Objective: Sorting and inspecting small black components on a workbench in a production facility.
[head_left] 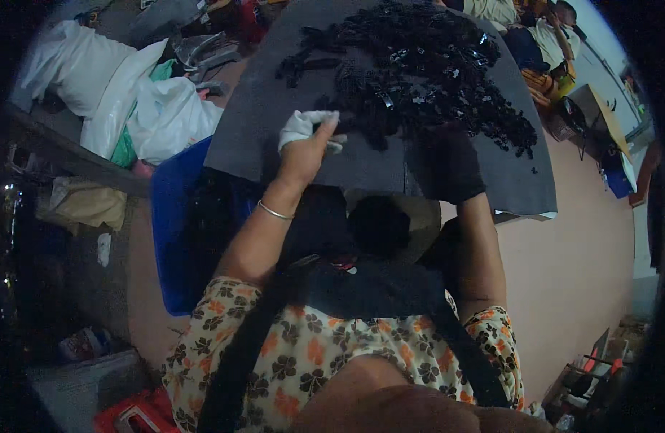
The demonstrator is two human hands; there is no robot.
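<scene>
On the near edge of the dark grey board, the left hand rests with its wrist bent upward, fingers wrapped in white tape and curled lightly around a small black piece, the thumb lying along the top. A thin metal bangle circles that forearm, which rises steeply from the flowered sleeve at the lower left. The right hand wears a black glove and lies flat, palm down, on the board just below the heap of small black parts; whether its fingers grip anything cannot be told, as glove and parts blend in the dark. Its forearm climbs nearly straight up from the lower right.

The heap spreads across the upper half of the board, reaching close to the right edge, with a few strays scattered beyond it. Bare board lies open to the left of the heap and along the near edge between the two hands. A blue bin sits under the board's left corner, and white plastic bags pile up beside it on the left. To the right, plain pinkish floor stretches out.
</scene>
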